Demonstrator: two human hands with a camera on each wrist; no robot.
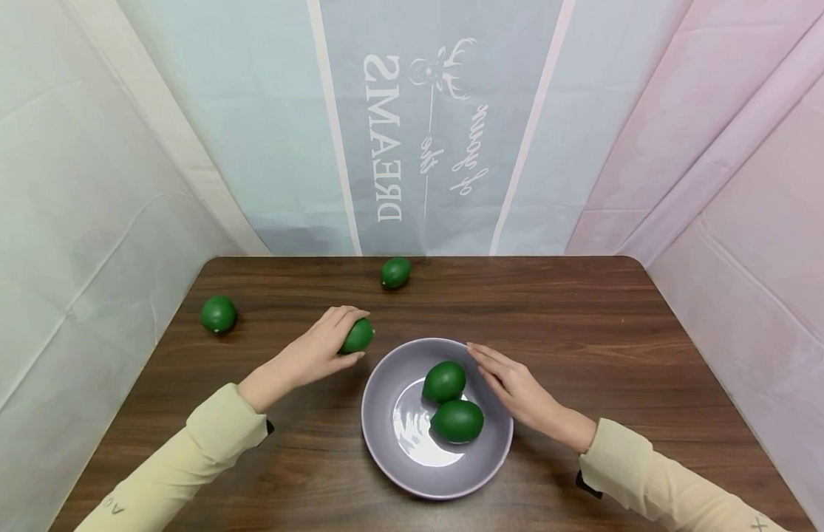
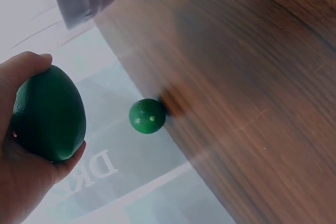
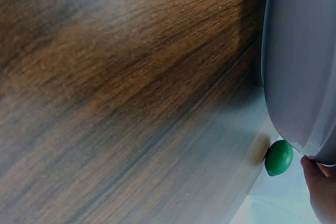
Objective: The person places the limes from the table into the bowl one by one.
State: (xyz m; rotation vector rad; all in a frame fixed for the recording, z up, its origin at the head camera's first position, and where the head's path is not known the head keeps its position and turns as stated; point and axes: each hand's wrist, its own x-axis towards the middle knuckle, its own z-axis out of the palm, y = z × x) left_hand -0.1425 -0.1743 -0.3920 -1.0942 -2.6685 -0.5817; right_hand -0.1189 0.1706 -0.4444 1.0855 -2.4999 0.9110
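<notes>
My left hand (image 1: 321, 346) grips a green lime (image 1: 357, 336) between thumb and fingers, left of the grey bowl's (image 1: 392, 473) far rim. In the left wrist view this held lime (image 2: 50, 114) fills the space between the fingers and thumb. Two more limes lie side by side inside the bowl, one farther lime (image 1: 444, 381) and one nearer lime (image 1: 457, 422). Against the bowl's right rim rests my right hand (image 1: 518, 388), its fingers straight and together. The right wrist view shows fingertips (image 3: 314, 174) at the bowl's outer wall (image 3: 299, 61).
One loose lime (image 1: 395, 273) lies near the back edge of the brown wooden table (image 1: 551, 303). Another lime (image 1: 218, 314) is at the table's far left. Behind the table hangs a pale curtain (image 1: 438, 222) with printed letters, and light cloth hangs at both sides.
</notes>
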